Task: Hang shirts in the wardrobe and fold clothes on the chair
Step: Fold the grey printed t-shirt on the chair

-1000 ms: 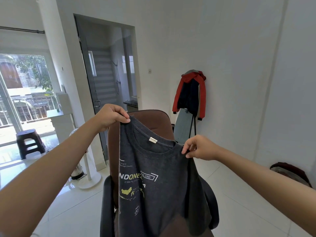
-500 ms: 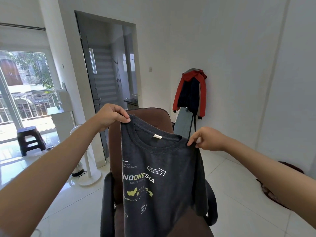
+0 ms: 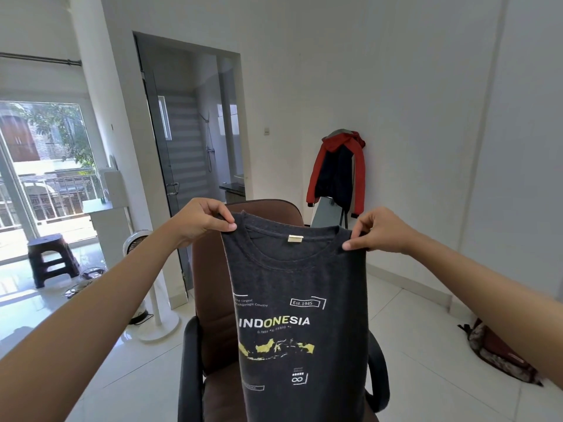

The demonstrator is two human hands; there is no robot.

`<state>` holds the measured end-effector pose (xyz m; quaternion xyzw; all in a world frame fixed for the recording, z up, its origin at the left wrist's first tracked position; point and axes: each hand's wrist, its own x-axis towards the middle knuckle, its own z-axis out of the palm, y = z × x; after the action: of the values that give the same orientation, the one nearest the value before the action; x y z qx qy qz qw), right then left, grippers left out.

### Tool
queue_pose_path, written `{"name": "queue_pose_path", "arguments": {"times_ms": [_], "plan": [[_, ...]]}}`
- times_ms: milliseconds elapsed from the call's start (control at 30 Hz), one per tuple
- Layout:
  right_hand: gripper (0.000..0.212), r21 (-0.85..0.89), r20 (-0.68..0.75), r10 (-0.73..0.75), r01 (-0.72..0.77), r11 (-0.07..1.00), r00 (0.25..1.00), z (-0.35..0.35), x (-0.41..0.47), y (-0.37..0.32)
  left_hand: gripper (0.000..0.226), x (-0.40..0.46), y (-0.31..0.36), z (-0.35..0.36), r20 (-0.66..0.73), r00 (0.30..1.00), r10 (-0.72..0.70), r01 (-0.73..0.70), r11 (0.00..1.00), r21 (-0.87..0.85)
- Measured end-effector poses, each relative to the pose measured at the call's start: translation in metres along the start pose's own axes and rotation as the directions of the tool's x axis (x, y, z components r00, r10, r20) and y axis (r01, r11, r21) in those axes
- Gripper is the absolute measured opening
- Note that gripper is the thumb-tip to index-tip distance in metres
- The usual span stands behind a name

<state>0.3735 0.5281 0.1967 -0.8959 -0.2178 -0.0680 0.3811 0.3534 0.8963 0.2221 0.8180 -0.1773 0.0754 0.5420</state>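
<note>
Fingers of the left hand pinch one shoulder of the shirt, and the right hand pinches the other, so it hangs open and flat in front of the chair. Judging by this, the task is early: the shirt is spread out, neither folded nor hung, and no wardrobe or hanger shows. It is dark grey, with a round neck, a pale label inside the collar, and white and yellow "INDONESIA" print above a map. Its hem is out of view below, possibly brushing the chair's seat.
</note>
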Motion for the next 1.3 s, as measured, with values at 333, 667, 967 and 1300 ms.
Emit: {"name": "queue_pose_path", "arguments": {"times_ms": [333,667,967,1300], "plan": [[0.028,0.386,-0.188,0.029,0.047,0.921,0.982,-0.017,0.014,-0.005,0.033,0.004,0.005,0.001,0.046,0.998,0.040,-0.043,0.997,0.070],[0.040,0.580,-0.182,-0.029,0.131,0.804,0.983,-0.033,0.032,-0.018,0.037,0.019,0.011,0.003,-0.033,0.994,0.106,-0.111,0.942,-0.318],[0.036,0.608,-0.095,-0.102,0.139,0.782,0.990,-0.027,0.050,-0.038,0.046,0.026,0.018,-0.018,0.040,0.996,0.079,-0.067,0.970,-0.233],[0.027,0.525,-0.068,-0.090,0.112,0.844,0.994,-0.019,0.059,-0.035,0.015,0.021,0.022,-0.027,0.039,0.995,0.088,-0.080,0.981,-0.179]]}}
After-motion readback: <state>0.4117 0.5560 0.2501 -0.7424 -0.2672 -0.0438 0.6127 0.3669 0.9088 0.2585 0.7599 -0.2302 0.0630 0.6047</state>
